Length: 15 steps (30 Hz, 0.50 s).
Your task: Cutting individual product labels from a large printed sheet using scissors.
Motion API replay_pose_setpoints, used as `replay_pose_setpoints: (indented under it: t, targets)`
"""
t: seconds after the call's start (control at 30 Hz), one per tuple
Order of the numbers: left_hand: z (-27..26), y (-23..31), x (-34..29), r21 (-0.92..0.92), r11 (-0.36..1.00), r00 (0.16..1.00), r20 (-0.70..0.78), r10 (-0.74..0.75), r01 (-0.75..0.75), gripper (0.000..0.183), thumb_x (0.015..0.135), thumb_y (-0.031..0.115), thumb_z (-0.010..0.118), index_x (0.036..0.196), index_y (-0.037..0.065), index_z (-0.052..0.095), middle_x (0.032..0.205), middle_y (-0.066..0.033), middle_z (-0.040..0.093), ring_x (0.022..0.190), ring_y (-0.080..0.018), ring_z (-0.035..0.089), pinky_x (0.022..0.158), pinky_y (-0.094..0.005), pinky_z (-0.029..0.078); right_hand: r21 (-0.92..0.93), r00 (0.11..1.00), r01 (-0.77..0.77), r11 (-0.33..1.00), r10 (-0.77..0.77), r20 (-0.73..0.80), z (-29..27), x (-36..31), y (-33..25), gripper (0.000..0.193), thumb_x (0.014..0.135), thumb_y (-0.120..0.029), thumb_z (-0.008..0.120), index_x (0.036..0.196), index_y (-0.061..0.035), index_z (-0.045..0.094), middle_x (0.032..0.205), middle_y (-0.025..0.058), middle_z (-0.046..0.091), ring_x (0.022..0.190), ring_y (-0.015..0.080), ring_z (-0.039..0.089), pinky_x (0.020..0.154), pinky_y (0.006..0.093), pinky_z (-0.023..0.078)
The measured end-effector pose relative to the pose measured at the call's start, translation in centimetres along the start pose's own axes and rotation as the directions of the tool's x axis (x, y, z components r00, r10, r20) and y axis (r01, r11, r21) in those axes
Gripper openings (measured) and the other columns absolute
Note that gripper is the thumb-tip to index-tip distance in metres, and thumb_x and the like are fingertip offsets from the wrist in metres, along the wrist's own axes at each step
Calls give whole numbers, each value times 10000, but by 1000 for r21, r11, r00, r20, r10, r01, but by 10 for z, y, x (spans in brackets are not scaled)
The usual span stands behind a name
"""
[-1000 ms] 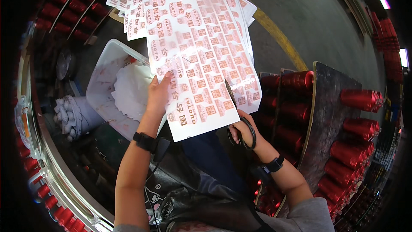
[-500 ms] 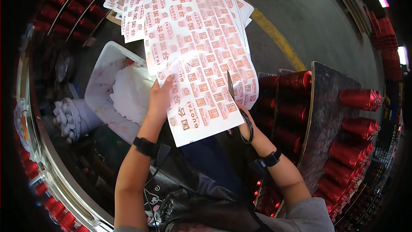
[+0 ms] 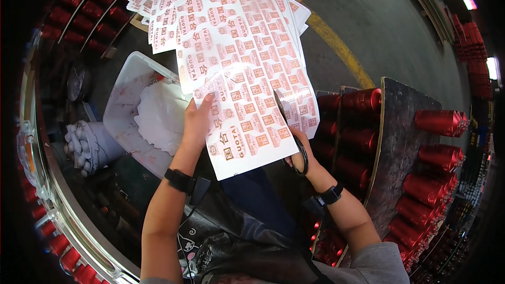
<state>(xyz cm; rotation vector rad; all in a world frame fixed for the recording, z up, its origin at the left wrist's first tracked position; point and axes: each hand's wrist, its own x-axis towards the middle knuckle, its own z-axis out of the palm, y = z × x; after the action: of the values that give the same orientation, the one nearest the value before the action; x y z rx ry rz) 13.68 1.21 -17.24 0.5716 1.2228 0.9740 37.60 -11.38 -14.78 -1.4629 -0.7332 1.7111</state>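
Observation:
A large white sheet (image 3: 239,126) printed with rows of reddish-brown labels slants down toward me from a pile of similar sheets. My left hand (image 3: 198,121) grips its left edge, thumb on top and fingers out of sight beneath. Closed round the handles of dark scissors (image 3: 280,106), my right hand (image 3: 306,153) is at the sheet's lower right. The scissors' blade lies in a cut running up between label columns. Right of that cut, a printed strip (image 3: 305,118) hangs apart from the main part and bends downward.
Beyond the sheet rises the sheet pile (image 3: 168,8) on a wooden support. Left stands a whitish bin (image 3: 123,92) holding pale scraps, beside a bucket (image 3: 100,144) of whitish pieces. Red cylinders (image 3: 428,186) line a dark board (image 3: 402,126) at right; a yellow line (image 3: 342,47) marks the floor.
The scissors' blade has tilted left and sits lower within the cut. The strip on the right has shifted slightly outward. My left hand keeps its place on the sheet.

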Motion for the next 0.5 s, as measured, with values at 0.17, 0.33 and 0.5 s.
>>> replay_pose_setpoints:
  t: [0.17, 0.33, 0.5]
  targets:
    - [-6, 2, 1, 2, 1000, 1000, -9, -12, 12, 322, 954, 136, 556, 1222, -35, 502, 1062, -126, 646, 834, -171, 663, 697, -306, 565, 37, 994, -89, 995, 87, 59, -5, 7, 6, 316, 952, -205, 527, 1173, 19, 548, 632, 25, 566, 447, 70, 503, 389, 205, 391]
    - [-8, -3, 2, -23, 999, 999, 17, -36, 36, 348, 951, 139, 563, 1241, -40, 486, 1074, -129, 642, 837, -177, 662, 703, -310, 565, 140, 987, 45, 989, -65, 147, -9, 36, 10, 389, 949, -181, 564, 1268, 31, 499, 1199, 109, 606, 1085, 148, 575, 897, 274, 485]
    - [-15, -7, 4, 33, 999, 1000, -14, -26, 26, 371, 950, 146, 569, 1257, -38, 472, 1098, -135, 632, 866, -184, 660, 719, -321, 568, 387, 990, -34, 921, -21, 137, -9, 33, 23, 367, 944, -165, 563, 1245, 40, 518, 1153, 101, 627, 1041, 135, 586, 876, 261, 486]
